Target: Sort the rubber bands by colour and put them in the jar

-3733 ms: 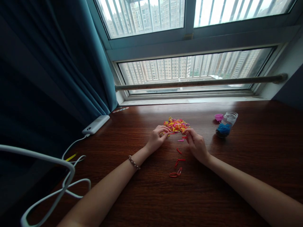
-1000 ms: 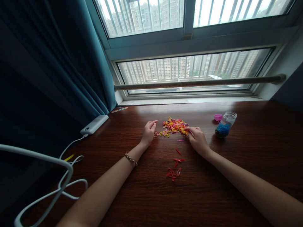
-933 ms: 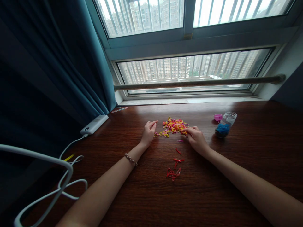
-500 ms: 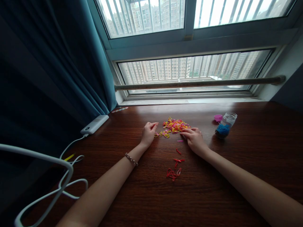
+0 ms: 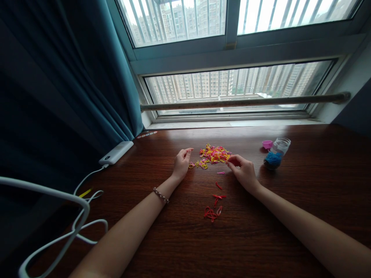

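Pinches right hand [image 5: 245, 172] grip together at the 3 o'clock edge of the pile [image 5: 214, 153], mid-counter [image 5: 261, 231], any held band too small to tell, left hand [image 5: 181, 164] slack and empty at 9 o'clock, and risks dragging tangled neighbours out.

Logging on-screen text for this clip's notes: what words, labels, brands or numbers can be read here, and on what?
No text is readable anywhere in the picture.
Power bank: only a small dark mark, with no legible brand.
Row of small round stickers on the table: too small to read.
Jar: no label visible.
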{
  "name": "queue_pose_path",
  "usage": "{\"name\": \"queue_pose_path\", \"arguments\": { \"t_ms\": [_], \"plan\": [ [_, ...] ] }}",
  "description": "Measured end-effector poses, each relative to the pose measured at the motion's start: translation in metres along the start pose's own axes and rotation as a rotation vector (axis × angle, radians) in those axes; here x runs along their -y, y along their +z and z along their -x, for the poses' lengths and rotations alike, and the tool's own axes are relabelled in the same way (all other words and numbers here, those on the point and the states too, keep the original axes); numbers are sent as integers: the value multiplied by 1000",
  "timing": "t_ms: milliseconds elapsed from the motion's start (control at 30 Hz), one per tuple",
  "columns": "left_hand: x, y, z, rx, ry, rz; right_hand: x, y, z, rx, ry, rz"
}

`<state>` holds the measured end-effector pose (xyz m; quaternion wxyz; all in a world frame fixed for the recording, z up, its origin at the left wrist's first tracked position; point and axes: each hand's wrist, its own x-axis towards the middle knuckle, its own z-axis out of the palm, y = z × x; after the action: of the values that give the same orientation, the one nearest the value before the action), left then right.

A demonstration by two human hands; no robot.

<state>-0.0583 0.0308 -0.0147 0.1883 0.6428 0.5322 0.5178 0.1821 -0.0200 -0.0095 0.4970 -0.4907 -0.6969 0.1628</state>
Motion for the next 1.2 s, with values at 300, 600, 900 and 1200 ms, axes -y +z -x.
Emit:
{"name": "queue_pose_path", "arguments": {
  "t_ms": [300,600,900,1200],
  "plan": [
    [-2,3,3,-33,-65,146,37,0,28,458,-821,109],
    [-13,3,6,80,-72,334,6,1,7,-29,-89,7],
    [-45,8,28,438,1,386,-10,0,-1,109,-62,308],
    [-67,15,54,844,409,114,2,-1,4,169,-45,572]
  ]
}}
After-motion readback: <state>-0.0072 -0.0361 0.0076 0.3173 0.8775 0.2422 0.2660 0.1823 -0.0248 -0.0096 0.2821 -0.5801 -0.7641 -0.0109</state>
